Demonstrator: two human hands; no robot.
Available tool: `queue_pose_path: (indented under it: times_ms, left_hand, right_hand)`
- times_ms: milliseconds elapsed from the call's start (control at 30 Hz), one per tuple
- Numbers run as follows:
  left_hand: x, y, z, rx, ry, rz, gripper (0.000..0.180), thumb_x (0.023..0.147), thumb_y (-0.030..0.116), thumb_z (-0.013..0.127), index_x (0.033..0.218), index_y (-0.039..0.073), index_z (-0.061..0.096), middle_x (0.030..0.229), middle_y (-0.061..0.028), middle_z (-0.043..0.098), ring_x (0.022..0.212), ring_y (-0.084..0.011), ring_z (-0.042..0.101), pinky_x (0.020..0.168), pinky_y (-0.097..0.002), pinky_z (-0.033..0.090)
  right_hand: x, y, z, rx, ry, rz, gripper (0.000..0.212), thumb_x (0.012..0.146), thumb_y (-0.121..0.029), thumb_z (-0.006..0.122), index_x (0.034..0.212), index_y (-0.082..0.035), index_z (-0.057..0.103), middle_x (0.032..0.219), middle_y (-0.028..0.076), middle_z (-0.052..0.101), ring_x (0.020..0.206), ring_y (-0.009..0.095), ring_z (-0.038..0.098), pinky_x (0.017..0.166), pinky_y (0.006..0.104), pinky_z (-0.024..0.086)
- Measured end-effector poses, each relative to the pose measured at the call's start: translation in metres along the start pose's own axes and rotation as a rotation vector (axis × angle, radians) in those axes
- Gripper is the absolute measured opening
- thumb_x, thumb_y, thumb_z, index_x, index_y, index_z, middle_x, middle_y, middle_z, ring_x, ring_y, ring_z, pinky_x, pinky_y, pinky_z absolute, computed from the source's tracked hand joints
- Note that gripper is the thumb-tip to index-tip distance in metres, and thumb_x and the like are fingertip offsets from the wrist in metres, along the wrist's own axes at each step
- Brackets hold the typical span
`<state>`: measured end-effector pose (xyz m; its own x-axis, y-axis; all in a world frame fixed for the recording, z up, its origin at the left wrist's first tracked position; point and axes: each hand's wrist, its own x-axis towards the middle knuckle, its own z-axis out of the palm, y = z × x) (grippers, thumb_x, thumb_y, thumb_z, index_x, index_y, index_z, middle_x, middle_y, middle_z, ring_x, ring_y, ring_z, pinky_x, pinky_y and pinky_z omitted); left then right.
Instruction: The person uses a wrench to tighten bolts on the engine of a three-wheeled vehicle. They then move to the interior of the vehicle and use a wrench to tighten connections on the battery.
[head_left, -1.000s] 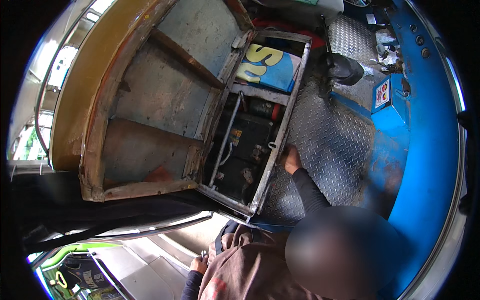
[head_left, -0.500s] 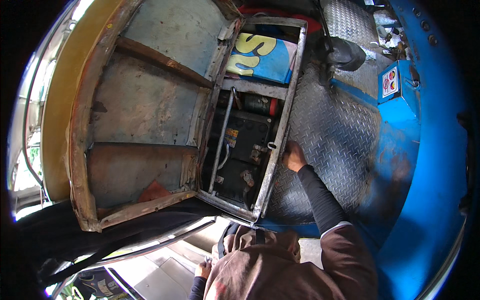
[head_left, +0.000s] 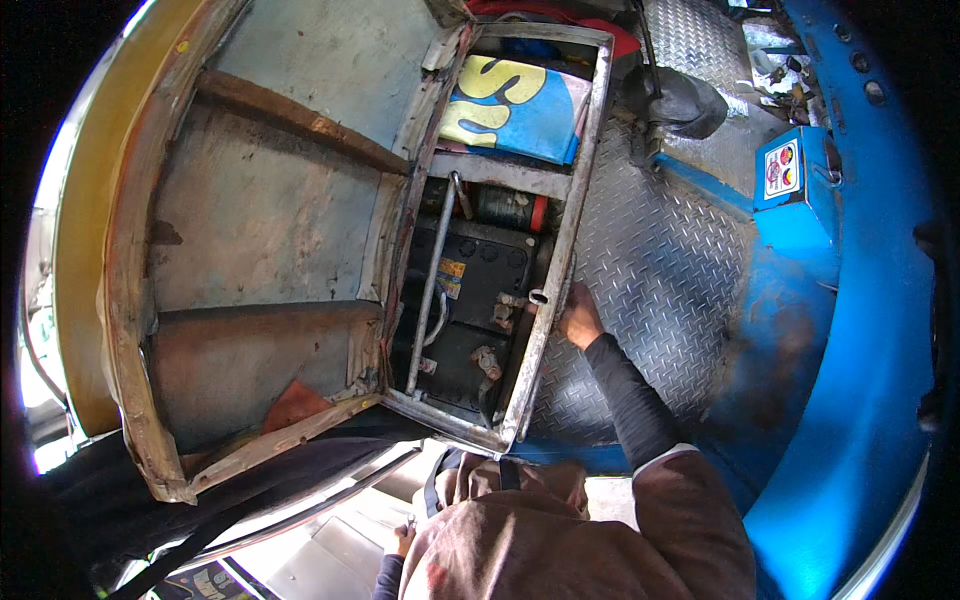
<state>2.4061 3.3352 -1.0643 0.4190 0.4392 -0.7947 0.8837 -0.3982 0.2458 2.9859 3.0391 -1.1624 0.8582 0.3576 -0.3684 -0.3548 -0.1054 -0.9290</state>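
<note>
My right hand [head_left: 580, 317] is at the outer right side of a worn metal frame [head_left: 552, 262], just beyond a small metal loop [head_left: 538, 297]. Its fingertips are hidden, so its grip cannot be made out. Inside the frame lies a black battery [head_left: 480, 265] with corroded terminals [head_left: 487, 360], and a metal rod [head_left: 431, 280] crosses over it. Behind the battery is a dark cylinder with a red end [head_left: 538, 213]. Low in the picture, my left hand [head_left: 402, 540] shows only partly beside my brown clothing; its fingers are too small to read.
A raised wood-framed lid [head_left: 265, 210] stands left of the frame. A folded blue and yellow printed sheet [head_left: 515, 110] fills the far compartment. Diamond-plate flooring [head_left: 660, 270] lies to the right, with a blue box [head_left: 800, 215] on the blue wall [head_left: 885, 280] and a dark rounded cover [head_left: 688, 105] farther off.
The view has shifted slightly, so the lid and frame sit farther left in the picture. My right hand stays beside the frame, a little nearer the loop.
</note>
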Motion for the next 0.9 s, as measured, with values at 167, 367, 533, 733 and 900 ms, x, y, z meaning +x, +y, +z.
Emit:
queue_pose_path:
  times_ms: [167,367,533,733,900]
  left_hand:
    - [0.025,0.001,0.009,-0.212,0.17,0.094,0.041,0.092,0.026,0.067,0.061,0.0,0.057,0.05,-0.0101,0.052,0.043,-0.0155,0.045,0.045,-0.0382,0.036]
    - [0.055,0.03,-0.011,-0.241,0.103,0.081,0.035,0.095,0.029,0.064,0.075,0.0,0.06,0.059,-0.0061,0.055,0.048,-0.015,0.048,0.045,-0.0359,0.038]
    - [0.073,0.003,0.004,0.115,0.292,0.47,0.035,0.095,0.032,0.062,0.08,0.001,0.066,0.068,-0.0138,0.063,0.054,-0.0205,0.056,0.051,-0.0379,0.043]
    - [0.065,0.018,-0.006,-0.396,0.082,0.092,0.041,0.095,0.036,0.062,0.072,0.002,0.062,0.065,-0.0049,0.057,0.06,-0.0136,0.052,0.054,-0.0367,0.042]
    - [0.075,0.032,-0.025,0.094,-0.155,-0.069,0.043,0.092,0.042,0.06,0.099,-0.001,0.061,0.082,-0.012,0.063,0.074,-0.0202,0.058,0.067,-0.0361,0.047]
  right_hand:
    - [-0.005,-0.022,0.007,-0.005,-0.101,0.025,0.03,0.079,-0.018,0.08,0.097,0.002,0.068,0.095,0.016,0.071,0.092,0.027,0.067,0.082,0.0417,0.052]
    - [0.019,0.016,-0.003,-0.342,-0.064,-0.135,0.039,0.073,-0.017,0.088,0.1,0.001,0.065,0.089,0.008,0.07,0.083,0.018,0.066,0.073,0.0347,0.054]
    - [-0.003,0.003,0.022,-0.074,-0.1,-0.026,0.033,0.081,-0.017,0.081,0.104,0.002,0.066,0.099,0.011,0.071,0.086,0.019,0.066,0.076,0.0339,0.054]
    - [-0.066,-0.098,-0.012,-0.27,0.698,-0.137,0.019,0.093,-0.021,0.067,0.092,-0.002,0.064,0.086,0.014,0.061,0.082,0.031,0.062,0.074,0.0403,0.049]
    - [-0.057,-0.168,0.053,-1.306,0.085,-0.72,0.032,0.079,-0.035,0.072,0.089,-0.005,0.065,0.094,0.009,0.061,0.097,0.027,0.058,0.085,0.0402,0.042]
